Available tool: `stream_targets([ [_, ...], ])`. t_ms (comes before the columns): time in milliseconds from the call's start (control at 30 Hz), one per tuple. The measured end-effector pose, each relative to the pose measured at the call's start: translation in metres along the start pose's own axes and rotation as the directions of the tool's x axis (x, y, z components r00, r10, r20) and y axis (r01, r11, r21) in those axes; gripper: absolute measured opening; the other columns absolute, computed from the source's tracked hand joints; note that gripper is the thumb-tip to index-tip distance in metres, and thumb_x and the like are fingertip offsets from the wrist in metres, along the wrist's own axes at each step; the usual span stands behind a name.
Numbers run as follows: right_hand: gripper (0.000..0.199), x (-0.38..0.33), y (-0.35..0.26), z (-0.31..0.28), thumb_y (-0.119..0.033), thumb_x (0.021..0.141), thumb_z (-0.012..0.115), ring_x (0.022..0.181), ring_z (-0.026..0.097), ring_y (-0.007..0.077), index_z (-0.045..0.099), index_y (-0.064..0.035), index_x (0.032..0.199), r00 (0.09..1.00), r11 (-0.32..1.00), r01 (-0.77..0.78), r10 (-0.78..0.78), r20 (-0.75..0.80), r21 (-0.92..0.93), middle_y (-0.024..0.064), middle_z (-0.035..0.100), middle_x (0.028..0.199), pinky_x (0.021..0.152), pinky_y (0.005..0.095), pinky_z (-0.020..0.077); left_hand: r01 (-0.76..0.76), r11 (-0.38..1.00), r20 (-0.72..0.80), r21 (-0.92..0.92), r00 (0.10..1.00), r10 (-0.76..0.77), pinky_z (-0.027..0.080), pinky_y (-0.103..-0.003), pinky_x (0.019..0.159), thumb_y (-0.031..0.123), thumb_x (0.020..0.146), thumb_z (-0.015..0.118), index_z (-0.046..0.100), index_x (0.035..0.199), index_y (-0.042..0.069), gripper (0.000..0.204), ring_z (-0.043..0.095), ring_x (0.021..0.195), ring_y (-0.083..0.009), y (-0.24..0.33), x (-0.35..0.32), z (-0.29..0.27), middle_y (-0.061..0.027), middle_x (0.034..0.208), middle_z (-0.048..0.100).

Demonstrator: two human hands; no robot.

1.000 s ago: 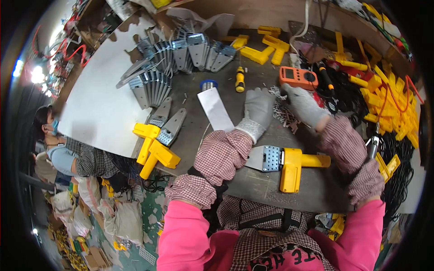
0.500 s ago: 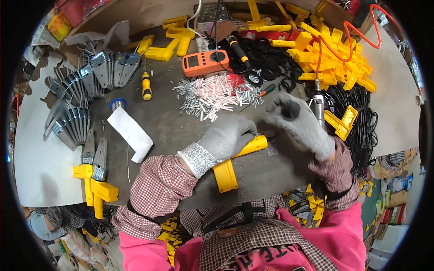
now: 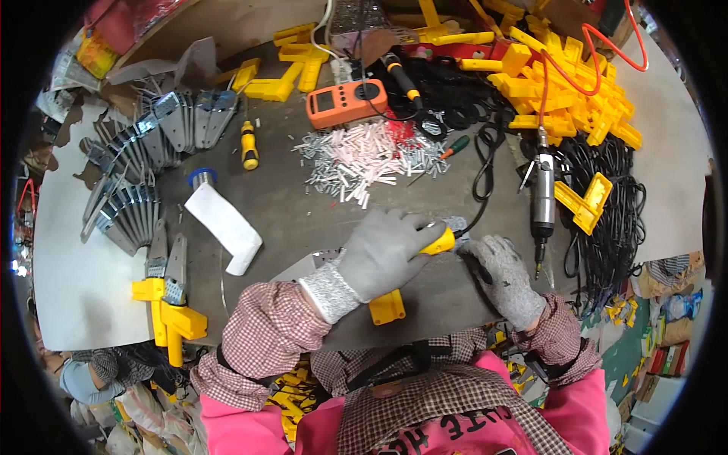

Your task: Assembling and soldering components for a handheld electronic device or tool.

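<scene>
My left hand, in a grey glove, is closed over a yellow plastic bracket with a metal plate on it, pressing it onto the dark table near the front edge. My right hand, also gloved, rests on the table at the bracket's right end, fingertips touching that end; whether it grips anything is hidden. An electric screwdriver lies just right of my right hand.
A pile of small white and pink tubes lies mid-table, behind it an orange multimeter. Metal plates fan out at left, finished yellow brackets at front left. Yellow parts and black cables fill the right.
My view has swung to the right. Both hands came down to the front edge with the yellow bracket, the right hand dropping from the cables and lying flat at the bracket's end.
</scene>
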State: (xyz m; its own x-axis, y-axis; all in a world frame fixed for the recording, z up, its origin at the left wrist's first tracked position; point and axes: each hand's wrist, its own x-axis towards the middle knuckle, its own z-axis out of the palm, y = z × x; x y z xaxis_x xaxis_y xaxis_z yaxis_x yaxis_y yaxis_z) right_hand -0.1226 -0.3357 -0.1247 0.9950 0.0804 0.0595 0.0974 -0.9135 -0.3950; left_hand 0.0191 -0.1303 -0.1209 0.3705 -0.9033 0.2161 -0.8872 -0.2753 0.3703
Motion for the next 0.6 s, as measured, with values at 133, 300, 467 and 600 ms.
stream_targets([
  [133, 0.034, -0.012, 0.006, -0.001, -0.005, 0.083, 0.055, 0.100, 0.057, 0.0346, 0.059, -0.0070, 0.117, 1.000, 0.999, 0.007, -0.006, 0.018, -0.052, 0.0142, 0.059, 0.101, 0.089, 0.0433, 0.0463, -0.033, 0.981, 0.084, 0.191, 0.996, 0.017, 0.047, -0.039, 0.079, 0.023, 0.082, 0.069, 0.064, 0.120, 0.010, 0.040, 0.061, 0.096, -0.0269, 0.011, 0.000, 0.003, -0.0080, 0.104, 0.065],
  [300, 0.038, -0.012, -0.004, -0.010, -0.004, 0.080, 0.055, 0.099, 0.059, 0.0334, 0.057, -0.0056, 0.118, 0.998, 0.986, -0.024, 0.033, 0.047, -0.167, 0.0140, 0.058, 0.101, 0.086, 0.0432, 0.0481, 0.060, 0.994, -0.003, 0.091, 0.998, -0.060, 0.049, -0.041, 0.081, 0.022, 0.083, 0.068, 0.062, 0.124, 0.009, 0.043, 0.063, 0.096, -0.0293, 0.014, -0.008, -0.001, -0.0103, 0.103, 0.066],
  [467, 0.037, -0.015, 0.008, -0.013, -0.004, 0.078, 0.056, 0.096, 0.060, 0.0327, 0.056, -0.0049, 0.115, 1.000, 0.953, 0.005, 0.000, 0.017, -0.303, 0.0139, 0.058, 0.099, 0.083, 0.0427, 0.0500, 0.627, 0.777, 0.098, -0.052, 0.778, -0.621, 0.051, -0.046, 0.084, 0.021, 0.086, 0.064, 0.064, 0.116, 0.009, 0.032, 0.065, 0.095, -0.0354, -0.008, 0.000, -0.047, -0.0182, 0.099, 0.067],
  [600, 0.036, -0.013, 0.004, -0.014, -0.003, 0.079, 0.055, 0.097, 0.060, 0.0336, 0.057, -0.0048, 0.115, 0.993, 0.926, -0.043, 0.080, 0.084, -0.375, 0.0146, 0.058, 0.098, 0.084, 0.0434, 0.0498, 0.774, 0.590, -0.214, 0.231, 0.632, -0.745, 0.051, -0.046, 0.084, 0.020, 0.084, 0.063, 0.065, 0.097, 0.007, 0.019, 0.064, 0.096, -0.0357, -0.096, -0.039, -0.045, -0.0160, 0.099, 0.066],
])
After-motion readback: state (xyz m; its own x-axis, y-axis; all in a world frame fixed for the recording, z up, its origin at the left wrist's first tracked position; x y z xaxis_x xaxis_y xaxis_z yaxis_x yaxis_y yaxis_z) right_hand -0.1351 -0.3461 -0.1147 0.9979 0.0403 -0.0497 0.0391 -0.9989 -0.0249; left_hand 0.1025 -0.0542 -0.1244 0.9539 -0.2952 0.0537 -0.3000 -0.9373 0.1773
